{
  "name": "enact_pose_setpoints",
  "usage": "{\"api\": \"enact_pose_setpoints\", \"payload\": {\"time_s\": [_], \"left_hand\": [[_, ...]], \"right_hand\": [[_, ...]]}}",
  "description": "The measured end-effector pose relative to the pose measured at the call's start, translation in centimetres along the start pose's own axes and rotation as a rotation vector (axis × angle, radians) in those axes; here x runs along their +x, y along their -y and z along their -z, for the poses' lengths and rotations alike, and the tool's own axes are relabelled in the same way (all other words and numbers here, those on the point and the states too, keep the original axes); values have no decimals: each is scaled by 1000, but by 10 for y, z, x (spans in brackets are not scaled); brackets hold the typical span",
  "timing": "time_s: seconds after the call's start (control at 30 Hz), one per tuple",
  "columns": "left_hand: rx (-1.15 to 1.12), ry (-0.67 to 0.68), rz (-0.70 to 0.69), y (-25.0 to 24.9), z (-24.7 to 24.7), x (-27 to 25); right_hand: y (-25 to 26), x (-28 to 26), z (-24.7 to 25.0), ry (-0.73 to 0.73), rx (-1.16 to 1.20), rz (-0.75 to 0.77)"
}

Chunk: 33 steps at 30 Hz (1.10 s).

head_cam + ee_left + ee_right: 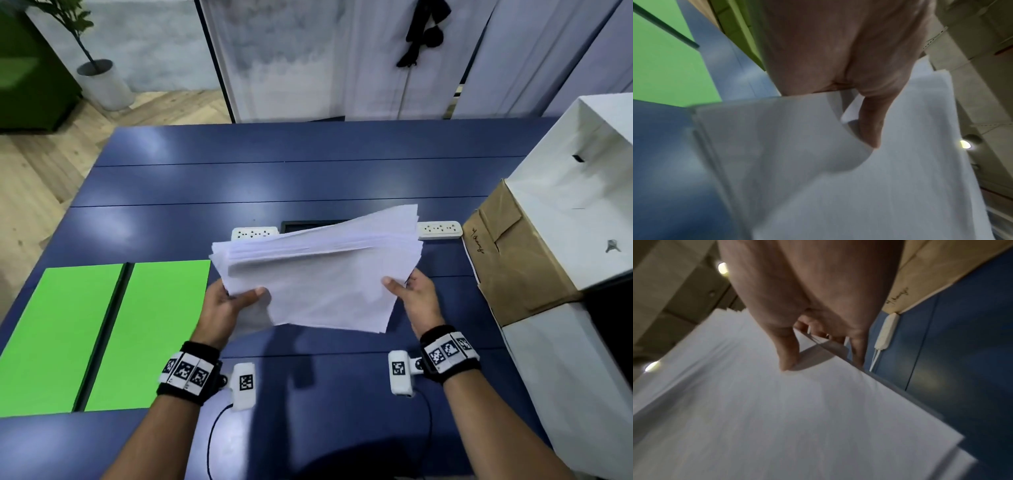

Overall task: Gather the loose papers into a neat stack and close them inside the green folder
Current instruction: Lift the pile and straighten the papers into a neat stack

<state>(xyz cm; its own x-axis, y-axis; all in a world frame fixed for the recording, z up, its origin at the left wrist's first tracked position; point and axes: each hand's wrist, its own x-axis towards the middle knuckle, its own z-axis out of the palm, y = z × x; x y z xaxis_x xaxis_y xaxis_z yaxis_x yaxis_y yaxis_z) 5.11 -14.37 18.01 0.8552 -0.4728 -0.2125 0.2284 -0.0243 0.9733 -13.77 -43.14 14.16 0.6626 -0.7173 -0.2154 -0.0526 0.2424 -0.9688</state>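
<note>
A loose, uneven bundle of white papers point(322, 270) is held up above the blue table point(274, 181), its sheets fanned and out of line. My left hand point(233, 301) pinches its left edge, thumb on top, fingers hidden underneath. My right hand point(411, 294) pinches the right edge the same way. The left wrist view has the thumb point(869, 123) pressing into the top sheet point(859, 186). In the right wrist view the thumb point(787, 353) lies on the papers point(777, 418) with fingers curled under the edge. The green folder point(102, 335) lies open flat at the table's left.
Two white power strips point(255, 233) point(440, 229) lie behind the papers beside a dark cable slot. A brown cardboard box point(513, 260) and white boxes point(575, 192) crowd the table's right side. A potted plant point(102, 82) stands on the wooden floor at far left.
</note>
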Motion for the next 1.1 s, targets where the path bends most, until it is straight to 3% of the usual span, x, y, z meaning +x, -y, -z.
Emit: {"api": "enact_pose_setpoints", "payload": {"time_s": [0.13, 0.3, 0.47, 0.73, 0.83, 1.0, 1.1], "left_hand": [[-73, -78, -50, 29, -9, -5], [6, -122, -35, 64, -21, -9], [122, -114, 5, 100, -19, -16], [137, -107, 79, 119, -11, -10], [115, -74, 86, 119, -6, -8], [51, -94, 142, 116, -10, -9], [45, -82, 149, 119, -8, -11]], "right_hand": [[-14, -6, -10, -121, -44, 96], [-58, -12, -14, -268, -95, 152], [-97, -14, -11, -247, -157, 5], [-123, -3, 6, -60, -275, -216], [-113, -1, 3, -99, -367, -173], [-95, -5, -6, -217, -441, 59], [-102, -4, -5, -196, -408, -27]]}}
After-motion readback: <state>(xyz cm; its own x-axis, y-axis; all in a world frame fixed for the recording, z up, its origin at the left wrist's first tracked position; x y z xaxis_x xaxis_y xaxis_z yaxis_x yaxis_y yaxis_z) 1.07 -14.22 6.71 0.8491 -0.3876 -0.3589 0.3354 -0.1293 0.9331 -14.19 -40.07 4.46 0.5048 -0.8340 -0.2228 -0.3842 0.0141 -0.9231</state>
